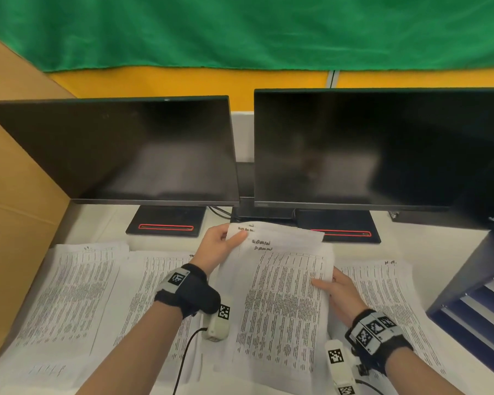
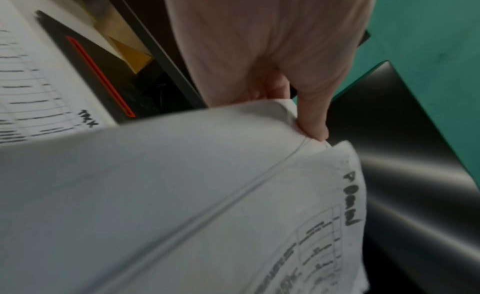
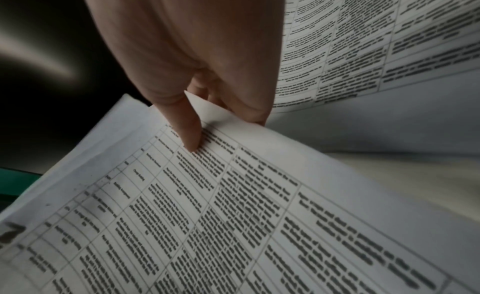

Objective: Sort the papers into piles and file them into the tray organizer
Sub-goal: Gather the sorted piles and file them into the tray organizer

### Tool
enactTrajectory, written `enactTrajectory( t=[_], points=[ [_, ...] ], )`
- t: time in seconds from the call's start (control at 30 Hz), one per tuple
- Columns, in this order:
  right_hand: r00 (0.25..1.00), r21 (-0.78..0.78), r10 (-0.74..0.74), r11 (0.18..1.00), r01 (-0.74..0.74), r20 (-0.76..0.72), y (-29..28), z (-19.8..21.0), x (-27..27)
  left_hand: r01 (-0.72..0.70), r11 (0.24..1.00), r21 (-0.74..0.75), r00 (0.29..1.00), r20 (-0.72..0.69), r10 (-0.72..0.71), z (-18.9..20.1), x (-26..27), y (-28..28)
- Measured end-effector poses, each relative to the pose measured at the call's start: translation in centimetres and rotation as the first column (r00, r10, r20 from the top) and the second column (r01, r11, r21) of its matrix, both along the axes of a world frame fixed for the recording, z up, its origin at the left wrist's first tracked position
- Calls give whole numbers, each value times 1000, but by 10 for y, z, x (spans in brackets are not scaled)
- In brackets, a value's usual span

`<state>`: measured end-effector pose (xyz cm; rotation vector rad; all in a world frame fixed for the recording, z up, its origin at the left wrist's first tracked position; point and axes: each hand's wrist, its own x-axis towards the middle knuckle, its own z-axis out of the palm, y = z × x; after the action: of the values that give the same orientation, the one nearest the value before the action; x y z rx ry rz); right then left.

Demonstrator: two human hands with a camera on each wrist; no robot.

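Observation:
A stack of printed sheets (image 1: 283, 295) is lifted off the desk centre, its top edge near the monitor stands. My left hand (image 1: 234, 239) grips its upper left corner, thumb on top; the left wrist view shows that left hand (image 2: 306, 122) pinching the corner of the stack (image 2: 182, 195). My right hand (image 1: 330, 280) pinches the top sheet's right edge, thumb on the print. In the right wrist view the right hand (image 3: 207, 130) separates that top sheet (image 3: 233, 216) from those beneath. Three paper piles lie flat: left (image 1: 69, 295), middle (image 1: 152, 280), right (image 1: 388, 295). The dark blue tray organizer (image 1: 479, 303) stands at right.
Two dark monitors (image 1: 120, 149) (image 1: 368, 149) stand close behind the papers, their bases (image 1: 166, 223) on the white desk. A large cardboard box (image 1: 12, 195) walls off the left side. A green cloth and yellow panel back the desk.

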<state>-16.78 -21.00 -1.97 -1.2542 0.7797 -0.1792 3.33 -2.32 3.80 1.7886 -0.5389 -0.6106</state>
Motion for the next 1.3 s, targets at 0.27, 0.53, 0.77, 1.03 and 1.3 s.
enactTrajectory(
  t=[0.27, 0.53, 0.77, 1.03, 1.3],
  points=[
    [981, 121, -146, 984, 130, 129, -4, 37, 23, -117, 974, -192, 992, 20, 123, 29, -4, -1],
    [924, 99, -247, 969, 228, 293, -10, 94, 44, -71, 996, -61, 968, 235, 83, 23, 0, -1],
    [878, -16, -171, 980, 199, 446, 16, 116, 52, -253, 898, -359, 855, 352, 381, 19, -39, -26],
    [937, -83, -203, 968, 235, 283, 21, 83, 61, -342, 888, -307, 892, 190, 409, -21, -45, -22],
    [982, -27, -162, 986, 165, 96, 17, 63, 83, -386, 896, -220, 918, -193, 348, -22, -18, -32]
  ],
)
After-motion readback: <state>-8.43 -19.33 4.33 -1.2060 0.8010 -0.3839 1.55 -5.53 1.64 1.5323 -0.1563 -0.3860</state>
